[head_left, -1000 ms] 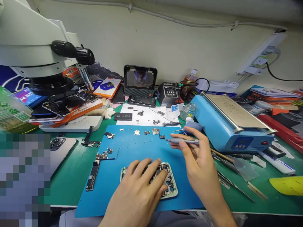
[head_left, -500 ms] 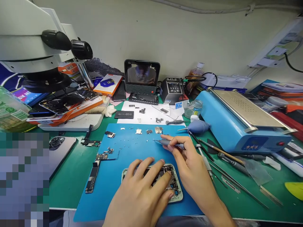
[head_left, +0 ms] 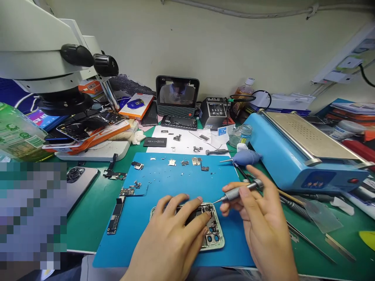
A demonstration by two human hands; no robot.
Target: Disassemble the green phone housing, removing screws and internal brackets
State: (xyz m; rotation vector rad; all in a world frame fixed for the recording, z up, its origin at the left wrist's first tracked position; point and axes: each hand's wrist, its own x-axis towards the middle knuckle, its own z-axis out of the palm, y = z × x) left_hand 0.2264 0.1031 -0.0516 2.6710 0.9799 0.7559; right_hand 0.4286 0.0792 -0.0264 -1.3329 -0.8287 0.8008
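Observation:
My left hand [head_left: 175, 230] rests across a pale green phone housing [head_left: 218, 242], its fingers spread over the far edge and interior, gripping it against the blue mat. Much of the housing is hidden under this hand; its camera openings and inner parts show at the right end. My right hand [head_left: 260, 214] holds a grey screwdriver [head_left: 234, 194] between thumb and fingers, index finger raised. The driver's thin tip is at the housing's far right corner. Several tiny screws [head_left: 159, 173] lie beyond on the blue mat [head_left: 164, 187], with small metal brackets [head_left: 172, 162] behind them.
Left on the mat is a logic board [head_left: 114, 220]; beyond it sits a battery [head_left: 155, 142]. A microscope [head_left: 64, 97] overhangs the left. At right stand a blue heating plate [head_left: 316, 168], a blower bulb [head_left: 247, 157] and tweezers [head_left: 313, 244]. A phone [head_left: 83, 183] lies left.
My right hand has drawn back from the screws, bringing the screwdriver tip to the housing's corner and turning the palm upward. My left hand stays on the housing. The view has shifted slightly.

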